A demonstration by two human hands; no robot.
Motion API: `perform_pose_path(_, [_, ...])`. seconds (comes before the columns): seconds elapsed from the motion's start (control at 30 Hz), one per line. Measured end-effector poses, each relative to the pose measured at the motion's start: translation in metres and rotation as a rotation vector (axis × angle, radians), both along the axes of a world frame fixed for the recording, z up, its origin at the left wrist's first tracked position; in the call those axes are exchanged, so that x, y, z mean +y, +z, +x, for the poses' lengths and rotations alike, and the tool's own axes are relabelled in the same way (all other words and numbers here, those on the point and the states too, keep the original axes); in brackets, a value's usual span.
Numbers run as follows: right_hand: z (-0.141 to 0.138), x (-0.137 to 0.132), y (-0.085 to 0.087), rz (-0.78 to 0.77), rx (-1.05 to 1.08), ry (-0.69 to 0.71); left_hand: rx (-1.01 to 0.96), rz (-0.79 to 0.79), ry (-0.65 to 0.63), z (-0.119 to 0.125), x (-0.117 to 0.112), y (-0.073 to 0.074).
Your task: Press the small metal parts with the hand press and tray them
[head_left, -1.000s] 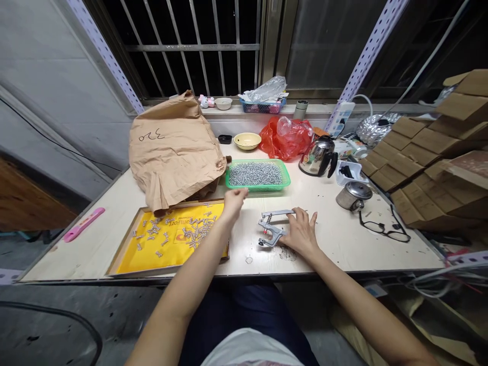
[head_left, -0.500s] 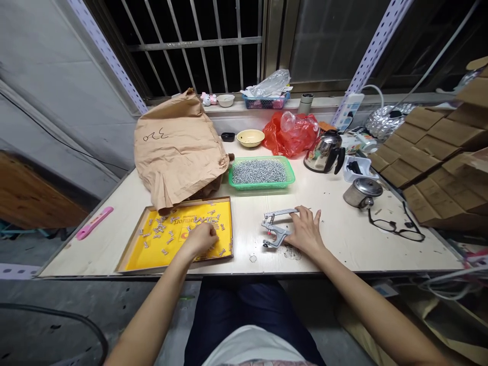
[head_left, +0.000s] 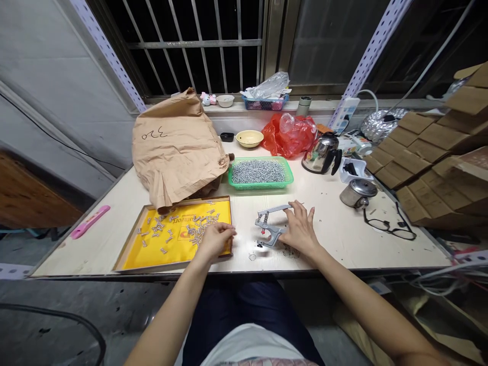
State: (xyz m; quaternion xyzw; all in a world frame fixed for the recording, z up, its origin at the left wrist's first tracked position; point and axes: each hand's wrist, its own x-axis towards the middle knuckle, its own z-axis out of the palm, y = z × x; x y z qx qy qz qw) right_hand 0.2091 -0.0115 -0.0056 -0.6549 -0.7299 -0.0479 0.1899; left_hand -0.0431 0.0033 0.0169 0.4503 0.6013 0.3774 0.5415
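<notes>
My left hand (head_left: pixel 214 242) is pinched closed over the right edge of a shallow cardboard tray (head_left: pixel 131 231) with a yellow bottom. What its fingertips hold is too small to make out. Small silvery metal pieces (head_left: pixel 196 234) lie scattered and heaped in the tray. To the right, my right hand (head_left: pixel 301 229) grips a grey metal plier-like hand tool (head_left: pixel 272 234) with a spring and a small red part. Its jaw end points left, towards my left hand, and its two arms stand apart.
Behind the tray stands a large brown paper bag (head_left: pixel 179 147). A green basket (head_left: pixel 261 187) full of small metal pieces is at the middle back. A kettle (head_left: pixel 321 152), a metal cup (head_left: pixel 356 194) and glasses (head_left: pixel 389 229) sit right. A pink-handled item (head_left: pixel 90 221) lies far left.
My left hand has lifted from the metal pieces and moved right to the tray's edge, still pinched. My right hand has shifted slightly left with the tool, which is now more tilted.
</notes>
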Motion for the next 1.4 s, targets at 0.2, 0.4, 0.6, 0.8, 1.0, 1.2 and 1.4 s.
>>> perform_pose_path(0.2, [-0.011, 0.003, 0.011, 0.044, -0.032, 0.012, -0.518, -0.29, 0.026, 0.055, -0.019, -0.003])
perform_pose_path(0.4, [-0.012, 0.0, 0.014, 0.071, -0.088, 0.001, -0.465, -0.367, 0.048, 0.063, -0.024, -0.006])
perform_pose_path(0.6, [-0.013, -0.002, 0.011, 0.065, -0.098, -0.007, -0.33, -0.274, 0.051, 0.064, -0.022, -0.005])
perform_pose_path(0.8, [-0.012, -0.002, 0.012, 0.047, -0.098, -0.033, -0.401, -0.331, 0.057, 0.066, -0.021, -0.004])
perform_pose_path(1.0, [-0.011, -0.003, 0.012, 0.028, -0.09, -0.038, -0.424, -0.349, 0.059, 0.069, -0.023, -0.009])
perform_pose_path(1.2, [-0.013, -0.005, 0.009, 0.023, -0.08, -0.033, -0.333, -0.249, 0.026, 0.068, -0.025, -0.013])
perform_pose_path(1.4, [-0.016, -0.004, 0.008, 0.0, -0.047, -0.032, -0.381, -0.28, 0.032, 0.065, -0.025, -0.009])
